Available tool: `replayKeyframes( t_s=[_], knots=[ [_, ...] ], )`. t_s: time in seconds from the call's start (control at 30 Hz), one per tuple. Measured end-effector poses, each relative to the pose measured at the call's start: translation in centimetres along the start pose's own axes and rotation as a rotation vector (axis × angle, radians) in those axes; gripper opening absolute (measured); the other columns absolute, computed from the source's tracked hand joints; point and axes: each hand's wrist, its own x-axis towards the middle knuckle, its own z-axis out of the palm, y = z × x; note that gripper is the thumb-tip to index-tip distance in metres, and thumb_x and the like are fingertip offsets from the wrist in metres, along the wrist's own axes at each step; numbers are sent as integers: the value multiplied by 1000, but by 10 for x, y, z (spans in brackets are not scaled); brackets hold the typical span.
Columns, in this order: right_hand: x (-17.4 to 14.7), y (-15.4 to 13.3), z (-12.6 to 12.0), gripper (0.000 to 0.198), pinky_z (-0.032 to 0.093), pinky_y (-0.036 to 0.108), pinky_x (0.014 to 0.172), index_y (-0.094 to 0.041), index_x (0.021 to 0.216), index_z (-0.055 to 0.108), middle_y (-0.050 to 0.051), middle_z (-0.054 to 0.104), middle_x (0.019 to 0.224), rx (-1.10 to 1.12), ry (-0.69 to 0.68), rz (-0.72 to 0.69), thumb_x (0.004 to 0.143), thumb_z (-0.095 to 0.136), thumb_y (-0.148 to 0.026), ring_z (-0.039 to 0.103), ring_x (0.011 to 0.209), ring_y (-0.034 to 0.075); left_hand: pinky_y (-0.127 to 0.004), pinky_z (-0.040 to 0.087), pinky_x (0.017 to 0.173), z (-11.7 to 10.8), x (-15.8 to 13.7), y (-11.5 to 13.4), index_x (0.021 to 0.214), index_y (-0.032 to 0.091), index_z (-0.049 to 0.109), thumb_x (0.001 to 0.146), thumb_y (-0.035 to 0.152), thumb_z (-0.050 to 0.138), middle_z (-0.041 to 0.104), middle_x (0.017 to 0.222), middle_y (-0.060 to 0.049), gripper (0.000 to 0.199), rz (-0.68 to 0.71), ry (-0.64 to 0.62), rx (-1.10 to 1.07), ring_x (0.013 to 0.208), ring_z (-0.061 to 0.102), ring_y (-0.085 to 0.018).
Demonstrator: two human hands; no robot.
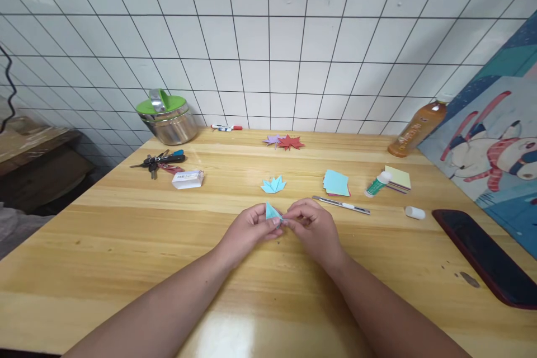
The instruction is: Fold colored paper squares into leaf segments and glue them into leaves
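Note:
Between my two hands is a small folded piece of light blue paper (pixel 272 211), its pointed tip standing up. My left hand (pixel 251 226) pinches it between thumb and fingers from the left. From the right, my right hand (pixel 312 226) grips its lower right edge with thumb and forefinger; the fingertips partly hide that edge. Just beyond the hands, a light blue folded paper leaf (pixel 273 184) lies on the wooden table (pixel 168 257). Farther back are a red paper leaf (pixel 291 142) and a purple paper leaf (pixel 272 139), which overlap.
Right of my hands lie a utility knife (pixel 342 205), blue paper squares (pixel 336 183), a glue stick (pixel 377 184), its white cap (pixel 415 212), yellow paper squares (pixel 398 178) and a phone (pixel 486 257). A bottle (pixel 417 128) stands behind. Leftward are a small box (pixel 188 179), keys (pixel 157 161) and a steel pot (pixel 172 126).

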Motion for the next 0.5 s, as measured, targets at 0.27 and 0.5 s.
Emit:
replayKeyframes(
  t_s=[0.27, 0.5],
  knots=[
    [0, -4, -8, 4, 42, 24, 52, -23, 75, 66, 0, 59, 72, -246, -91, -76, 71, 65, -20, 49, 55, 11, -22, 42, 62, 1, 1, -4, 82, 14, 60, 67, 29, 70, 64, 72, -2, 23, 102, -35, 203, 65, 58, -13],
    [0, 0, -7, 5, 43, 23, 52, -24, 76, 69, 1, 60, 73, -192, -100, -65, 74, 65, -22, 53, 58, 11, -21, 40, 60, 1, 0, -3, 81, 15, 61, 68, 27, 67, 62, 68, 0, 18, 96, -62, 243, 62, 55, -12]
  ],
)
